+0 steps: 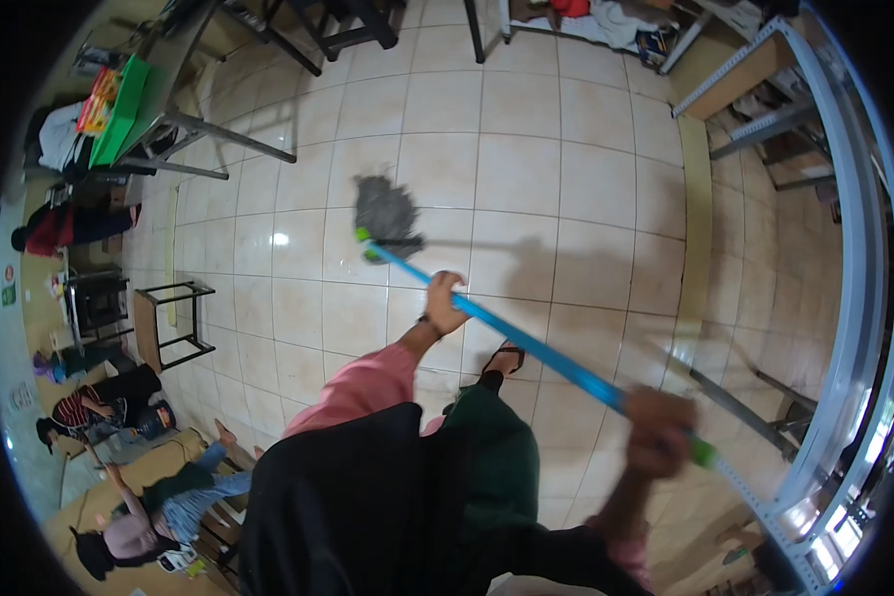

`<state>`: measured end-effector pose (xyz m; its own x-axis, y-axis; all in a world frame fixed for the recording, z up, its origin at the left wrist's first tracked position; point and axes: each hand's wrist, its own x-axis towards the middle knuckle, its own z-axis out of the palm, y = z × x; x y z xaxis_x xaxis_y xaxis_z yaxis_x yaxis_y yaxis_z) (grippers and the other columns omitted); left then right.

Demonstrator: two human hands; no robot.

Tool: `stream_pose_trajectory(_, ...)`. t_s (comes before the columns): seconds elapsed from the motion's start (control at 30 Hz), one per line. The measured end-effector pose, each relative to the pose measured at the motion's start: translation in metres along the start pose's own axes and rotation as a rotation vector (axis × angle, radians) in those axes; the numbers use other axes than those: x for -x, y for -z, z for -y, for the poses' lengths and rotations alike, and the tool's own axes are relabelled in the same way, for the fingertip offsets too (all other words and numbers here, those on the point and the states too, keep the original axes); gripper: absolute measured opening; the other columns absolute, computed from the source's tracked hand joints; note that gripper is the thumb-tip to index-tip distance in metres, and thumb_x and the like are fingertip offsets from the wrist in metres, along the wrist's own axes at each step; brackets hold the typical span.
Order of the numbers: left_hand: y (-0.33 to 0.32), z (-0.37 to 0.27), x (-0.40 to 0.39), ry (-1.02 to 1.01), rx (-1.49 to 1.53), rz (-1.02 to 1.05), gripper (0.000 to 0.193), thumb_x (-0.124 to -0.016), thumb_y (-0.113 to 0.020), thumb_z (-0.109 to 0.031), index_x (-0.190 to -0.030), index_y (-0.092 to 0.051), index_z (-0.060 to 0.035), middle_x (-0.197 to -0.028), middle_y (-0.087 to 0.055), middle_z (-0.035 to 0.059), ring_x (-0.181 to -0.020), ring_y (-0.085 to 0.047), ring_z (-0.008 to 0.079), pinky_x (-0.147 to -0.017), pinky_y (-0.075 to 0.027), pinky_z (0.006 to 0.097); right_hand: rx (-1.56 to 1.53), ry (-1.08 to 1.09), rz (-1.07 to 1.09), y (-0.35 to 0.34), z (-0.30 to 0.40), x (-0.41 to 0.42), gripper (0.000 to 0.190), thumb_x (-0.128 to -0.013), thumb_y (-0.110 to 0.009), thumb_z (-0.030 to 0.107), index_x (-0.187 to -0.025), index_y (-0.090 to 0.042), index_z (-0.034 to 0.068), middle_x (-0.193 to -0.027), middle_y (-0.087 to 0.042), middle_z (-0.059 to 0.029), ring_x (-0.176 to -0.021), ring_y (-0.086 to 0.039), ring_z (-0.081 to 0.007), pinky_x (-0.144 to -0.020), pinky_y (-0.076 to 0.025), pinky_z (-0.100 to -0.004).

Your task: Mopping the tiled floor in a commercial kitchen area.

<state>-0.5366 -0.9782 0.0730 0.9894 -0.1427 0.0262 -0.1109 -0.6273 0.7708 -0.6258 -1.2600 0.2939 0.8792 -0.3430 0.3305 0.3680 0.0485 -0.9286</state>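
A mop's blue handle slants across the view, from the upper left to the lower right. My left hand is wrapped around its middle part, with a dark band at the wrist. Around the handle's upper end, close to its green cap, my right hand is closed and somewhat blurred. The grey string mop head lies spread on the tiled floor, joined to the handle by a green fitting.
A wooden-topped stool lies on its side at the left. A table with a green box stands upper left. Several people are along the left side. Metal shelving lines the right; table legs reach in at the top.
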Motion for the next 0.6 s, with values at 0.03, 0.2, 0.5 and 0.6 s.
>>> stream_pose_trajectory(0.03,0.018,0.008,0.016,-0.055,-0.055,-0.143,0.035,-0.049,-0.072,-0.022,-0.069,-0.047,-0.0067,-0.072,-0.049,0.0126,-0.072,-0.048,0.0319,-0.068,-0.037,0.0401,-0.049,-0.125,0.023,-0.037,-0.019,0.011,0.017,-0.064,-0.045,0.015,-0.065,-0.052,-0.001,-0.060,-0.053,-0.0133,-0.050,-0.049,-0.0200,-0.054,-0.043,-0.0334)
stream_pose_trajectory(0.2,0.062,0.077,0.058,0.067,-0.207,-0.072,0.027,-0.052,-0.066,-0.020,-0.050,-0.044,-0.0064,-0.055,-0.048,0.0148,-0.063,-0.048,0.0348,-0.065,-0.034,0.0446,-0.525,-0.344,0.033,-0.125,-0.035,0.057,0.010,-0.068,-0.046,0.008,-0.064,-0.047,-0.002,-0.060,-0.051,-0.0119,-0.053,-0.049,-0.0190,-0.057,-0.043,-0.0331)
stream_pose_trajectory(0.5,0.053,-0.107,0.009,-0.439,0.240,0.294,0.025,-0.061,-0.060,-0.024,-0.047,-0.046,-0.0098,-0.051,-0.051,0.0079,-0.054,-0.051,0.0270,-0.053,-0.038,0.0387,0.017,0.247,0.155,-0.129,0.175,0.016,0.020,-0.073,-0.042,0.014,-0.056,-0.034,0.008,-0.050,-0.037,-0.0034,-0.041,-0.034,-0.0136,-0.042,-0.028,-0.0251)
stream_pose_trajectory(0.6,0.042,-0.106,-0.025,-0.494,0.289,0.424,0.020,-0.060,-0.061,-0.022,-0.049,-0.049,-0.0097,-0.055,-0.053,0.0090,-0.057,-0.053,0.0277,-0.054,-0.041,0.0390,0.038,0.296,0.334,-0.201,0.178,0.019,0.027,-0.076,-0.045,0.026,-0.057,-0.037,0.009,-0.049,-0.033,-0.0007,-0.045,-0.037,-0.0153,-0.045,-0.032,-0.0276)
